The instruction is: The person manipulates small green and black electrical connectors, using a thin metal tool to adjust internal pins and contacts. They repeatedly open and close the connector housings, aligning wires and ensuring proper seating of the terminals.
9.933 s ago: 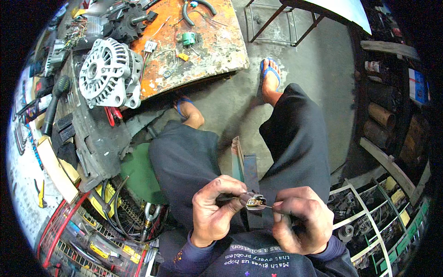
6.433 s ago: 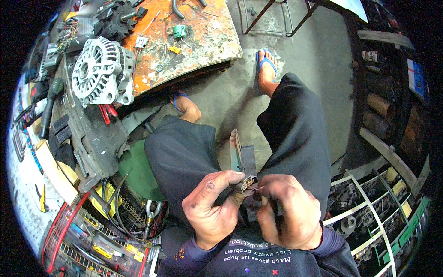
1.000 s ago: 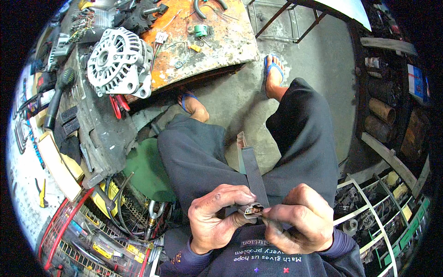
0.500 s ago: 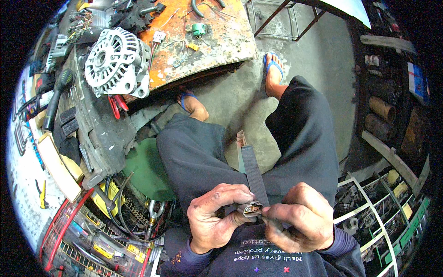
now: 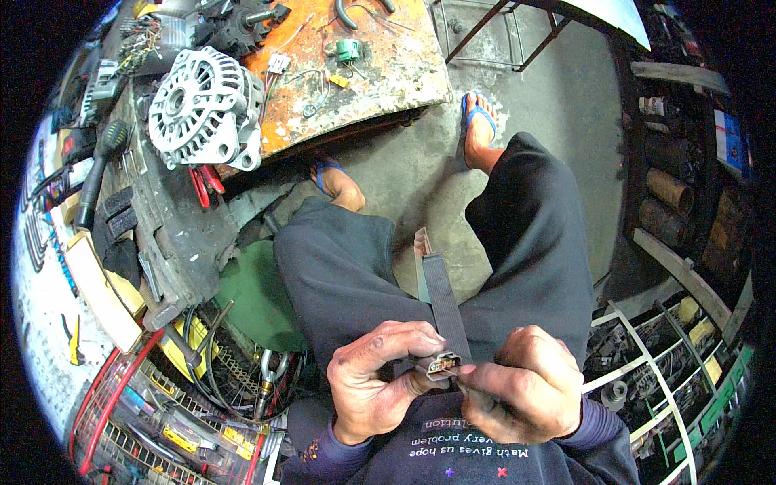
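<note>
My left hand [image 5: 373, 380] grips a small grey connector [image 5: 443, 366] between thumb and fingers, over my lap. Its open end faces up and shows brassy metal inside. Close against the connector's right side, my right hand [image 5: 525, 381] has its fingers curled and pinched together. Whatever these fingertips hold, if anything, is too small or hidden to name. Beyond both hands, a dark ribbed strip [image 5: 446, 303] with a copper-coloured end runs between my knees.
Ahead, an orange worn tabletop [image 5: 380, 77] bears a green cylindrical part [image 5: 348, 51]. A silver alternator [image 5: 206, 109] sits at its left. Wire baskets of tools [image 5: 182, 428] stand at lower left, a white metal rack [image 5: 659, 380] at right. A green round seat [image 5: 259, 299] is beside my left leg.
The connector has tilted slightly, showing more of its inside. My right fingertips have shifted a little at its edge; the left hand has hardly moved.
</note>
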